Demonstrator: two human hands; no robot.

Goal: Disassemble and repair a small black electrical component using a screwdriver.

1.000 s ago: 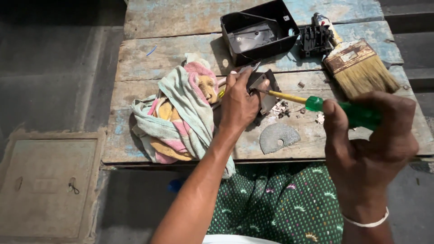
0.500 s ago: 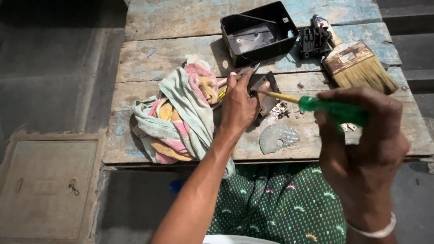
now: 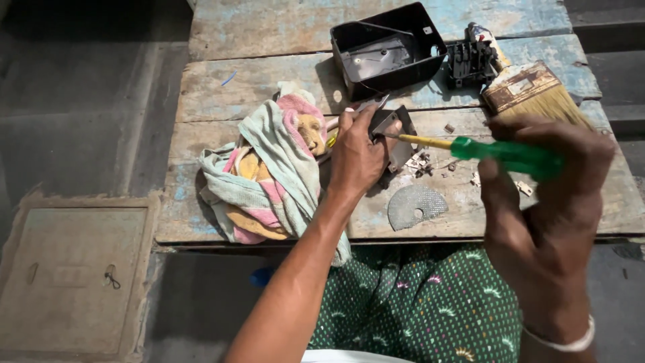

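My left hand [image 3: 359,154] grips a small dark metal part [image 3: 396,144] on the worn wooden table [image 3: 269,74], near its front. My right hand [image 3: 544,202] holds a screwdriver [image 3: 497,151] with a green handle and yellow shaft, its tip against that part. Small loose bits [image 3: 423,163] lie just right of the part. A grey round disc [image 3: 416,206] with a centre hole rests on the boards below the screwdriver.
A crumpled pastel cloth [image 3: 265,171] lies left of my left hand. Behind stand an open black plastic box [image 3: 386,50], a black component [image 3: 470,60] and a wide paintbrush [image 3: 534,91]. A concrete floor hatch [image 3: 70,275] sits lower left. My green patterned lap [image 3: 416,302] is below the table edge.
My right hand has slid left with the screwdriver, bringing its tip onto the dark part. My left hand has stayed on the part.
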